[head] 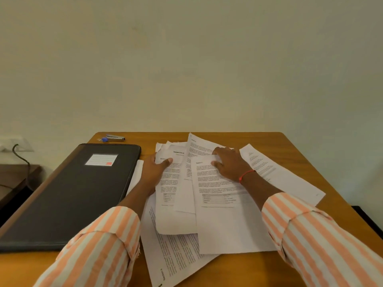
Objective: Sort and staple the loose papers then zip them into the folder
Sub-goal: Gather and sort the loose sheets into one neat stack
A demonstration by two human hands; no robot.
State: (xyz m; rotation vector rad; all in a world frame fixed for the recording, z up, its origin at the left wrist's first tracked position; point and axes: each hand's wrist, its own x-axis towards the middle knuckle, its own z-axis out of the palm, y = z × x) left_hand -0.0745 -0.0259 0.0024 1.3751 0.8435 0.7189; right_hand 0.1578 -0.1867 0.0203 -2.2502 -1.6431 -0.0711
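Several loose printed papers [223,224] lie overlapping in a messy spread across the middle of the wooden table [300,160]. My left hand [153,170] grips the left edge of one sheet, thumb on top of the page. My right hand [228,162] rests on another sheet and pinches its top edge, which curls up under the fingers. A black zip folder [68,195] with a white label lies shut on the left. A small silver stapler [115,138] with a blue end sits at the table's far left corner, behind the folder.
A plain wall stands right behind the table. A low dark side table [14,179] with a cable is off to the left. One sheet [279,172] reaches toward the table's right edge. Bare wood shows at the far right and the near front.
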